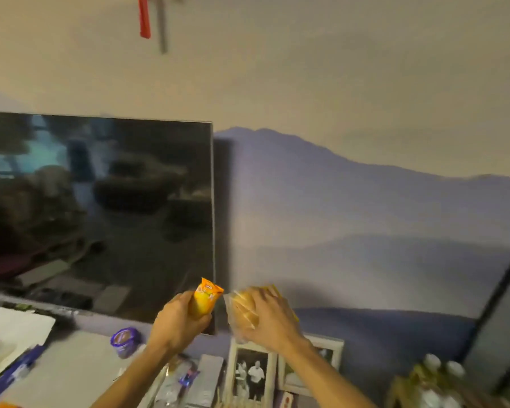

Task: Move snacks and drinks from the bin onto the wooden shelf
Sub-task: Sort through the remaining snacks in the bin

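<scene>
The pale shelf top [71, 366] runs along the wall. A white sheet [15, 325] and blurred purple packets [15, 375] lie at its left end. A purple-wrapped tub [125, 342] stands near the middle. Two white picture frames [252, 372] stand upright further right, with white-capped bottles [433, 375] beyond them.

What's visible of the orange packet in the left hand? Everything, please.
Small orange-yellow packet, glossy like plastic film, with a crimped flat top edge and blurred print with a small logo near the top. It is roughly upright, tilted slightly right, held in the air before the TV's lower right corner. The left hand grips its lower half, fingers curled round it, hiding the bottom. A narrow gap separates it from the clear bag in the right hand.
</scene>
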Tool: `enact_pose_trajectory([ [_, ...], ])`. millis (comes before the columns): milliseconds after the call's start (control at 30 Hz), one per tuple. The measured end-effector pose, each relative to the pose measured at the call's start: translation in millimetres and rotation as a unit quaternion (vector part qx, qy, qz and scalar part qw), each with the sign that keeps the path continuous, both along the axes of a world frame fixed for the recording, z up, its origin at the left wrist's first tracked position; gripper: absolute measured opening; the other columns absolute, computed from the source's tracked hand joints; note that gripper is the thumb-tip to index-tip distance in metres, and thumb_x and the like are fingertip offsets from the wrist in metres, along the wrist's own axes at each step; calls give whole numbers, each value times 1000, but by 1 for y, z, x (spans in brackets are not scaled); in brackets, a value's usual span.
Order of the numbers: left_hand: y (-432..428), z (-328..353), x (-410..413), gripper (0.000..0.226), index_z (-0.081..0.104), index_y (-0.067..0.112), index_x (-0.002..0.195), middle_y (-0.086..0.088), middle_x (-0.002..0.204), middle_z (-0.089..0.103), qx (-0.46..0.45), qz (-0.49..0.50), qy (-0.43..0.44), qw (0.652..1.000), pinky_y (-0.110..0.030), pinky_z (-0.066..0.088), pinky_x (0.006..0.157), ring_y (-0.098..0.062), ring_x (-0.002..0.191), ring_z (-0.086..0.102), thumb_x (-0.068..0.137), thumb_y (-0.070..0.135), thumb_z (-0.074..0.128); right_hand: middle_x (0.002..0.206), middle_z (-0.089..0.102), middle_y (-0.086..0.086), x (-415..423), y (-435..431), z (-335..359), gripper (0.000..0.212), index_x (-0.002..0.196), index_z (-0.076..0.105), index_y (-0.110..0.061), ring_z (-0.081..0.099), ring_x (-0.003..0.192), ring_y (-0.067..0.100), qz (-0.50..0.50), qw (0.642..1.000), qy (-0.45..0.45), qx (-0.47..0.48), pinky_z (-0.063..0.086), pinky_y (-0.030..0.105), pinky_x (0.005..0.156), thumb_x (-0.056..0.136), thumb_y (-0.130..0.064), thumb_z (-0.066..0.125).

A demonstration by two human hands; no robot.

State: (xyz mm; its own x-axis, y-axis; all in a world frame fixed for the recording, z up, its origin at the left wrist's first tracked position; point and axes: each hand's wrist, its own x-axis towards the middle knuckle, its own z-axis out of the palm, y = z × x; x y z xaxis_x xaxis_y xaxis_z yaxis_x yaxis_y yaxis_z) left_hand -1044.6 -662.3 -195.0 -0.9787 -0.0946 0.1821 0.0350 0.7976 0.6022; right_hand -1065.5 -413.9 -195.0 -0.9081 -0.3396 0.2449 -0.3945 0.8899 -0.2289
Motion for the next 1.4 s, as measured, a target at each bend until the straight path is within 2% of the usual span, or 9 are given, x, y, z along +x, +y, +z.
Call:
enact_pose_trajectory([
  [167, 172, 8, 12, 34, 64, 35, 103, 12, 86, 74, 12, -139, -10, 990, -38, 62, 75, -6, 72, 72, 79, 56, 75, 139, 60, 1, 71, 182, 4, 79, 141, 51, -25, 52, 128, 27, -128, 992, -2, -1, 50, 42, 102, 74, -55, 79],
  [333, 358, -16, 42, 43, 63, 36, 109, 11, 95, 75, 22, -240, -30, 970, -36, 60, 76, -12, 83, 73, 72, 58, 73, 140, 60, 2, 166, 359, 3, 77, 142, 52, -26, 53, 132, 28, -253, 967, -34, -13, 48, 41, 106, 74, -51, 80],
  [467, 493, -33, 83, 33, 62, 40, 96, 12, 86, 76, 15, -306, -58, 950, -35, 61, 75, -11, 79, 73, 70, 57, 74, 144, 56, 0, 244, 467, 8, 64, 144, 52, -27, 53, 134, 25, -336, 941, -38, -29, 46, 41, 108, 90, -55, 71],
  [600, 601, -32, 125, 26, 59, 51, 88, 12, 87, 75, 21, -371, -72, 926, -30, 53, 71, -13, 81, 72, 68, 54, 75, 163, 40, 2, 296, 556, -8, 85, 159, 32, -29, 35, 151, 26, -395, 914, -77, -53, 34, 46, 121, 89, -54, 72],
  [767, 716, -49, 135, 34, 66, 36, 92, 11, 81, 74, 8, -426, -101, 899, -33, 57, 74, -10, 78, 71, 67, 58, 66, 165, 31, 5, 335, 650, -38, 75, 159, 31, -17, 29, 154, 28, -460, 871, -114, -133, 31, 47, 124, 99, -43, 67],
  [900, 795, -78, 131, 24, 65, 38, 95, 11, 75, 75, 4, -441, -120, 890, -34, 61, 74, -4, 72, 71, 77, 51, 73, 161, 32, 1, 340, 721, -72, 89, 161, 24, -24, 37, 149, 27, -482, 861, -140, -76, 40, 47, 119, 91, -58, 68],
  [1000, 851, -107, 115, 24, 66, 34, 99, 8, 80, 73, 11, -445, -139, 885, -35, 63, 75, -6, 75, 71, 83, 46, 78, 149, 42, 0, 324, 775, -102, 86, 153, 36, -27, 46, 136, 24, -493, 852, -161, -70, 48, 47, 108, 82, -50, 79],
  [1167, 933, -171, 72, 41, 70, 28, 93, 8, 81, 73, 13, -419, -206, 884, -28, 60, 68, -8, 75, 72, 80, 66, 75, 153, 39, 2, 272, 856, -134, 85, 153, 30, -26, 44, 142, 23, -469, 845, -252, -45, 46, 50, 113, 87, -56, 73],
  [1400, 995, -232, 45, 63, 60, 21, 127, 3, 110, 71, -49, -399, -270, 875, -27, 49, 74, -19, 96, 69, 81, 58, 81, 153, 39, 7, 209, 927, -185, 81, 154, 29, -21, 45, 140, 29, -394, 872, -288, 37, 46, 49, 111, 91, -52, 69],
])
